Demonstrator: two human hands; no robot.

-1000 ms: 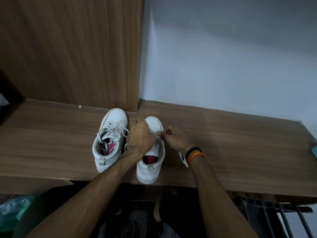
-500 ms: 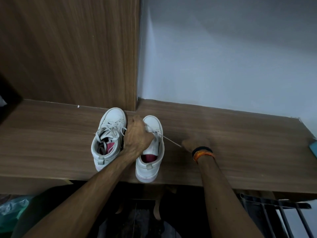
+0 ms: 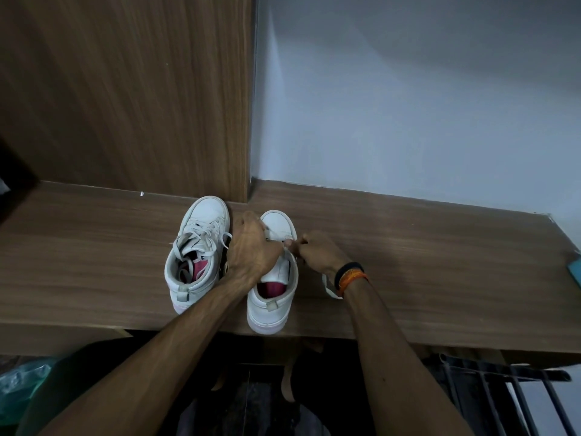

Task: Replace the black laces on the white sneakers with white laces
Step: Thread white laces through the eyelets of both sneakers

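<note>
Two white sneakers stand side by side on a wooden shelf [image 3: 440, 272], toes pointing at the wall. The left sneaker [image 3: 196, 256] is laced with white laces, their ends tucked into its pink-lined opening. My left hand [image 3: 253, 247] lies over the lacing area of the right sneaker [image 3: 276, 294] and grips it. My right hand [image 3: 317, 251] pinches a white lace [image 3: 328, 286] at the shoe's right eyelets; the lace's loose part curls on the shelf beside my wrist. My left hand hides the right shoe's eyelets.
A wooden panel [image 3: 125, 89] and a pale wall [image 3: 408, 89] rise right behind the shoes. A teal object [image 3: 575, 269] sits at the shelf's far right edge. Below the shelf are a metal rack [image 3: 503, 391] and a greenish plastic bag [image 3: 19, 388].
My right hand, which had pulled the lace out taut to the right half a second ago, has come back to the right sneaker's eyelets. My left hand stayed on the shoe.
</note>
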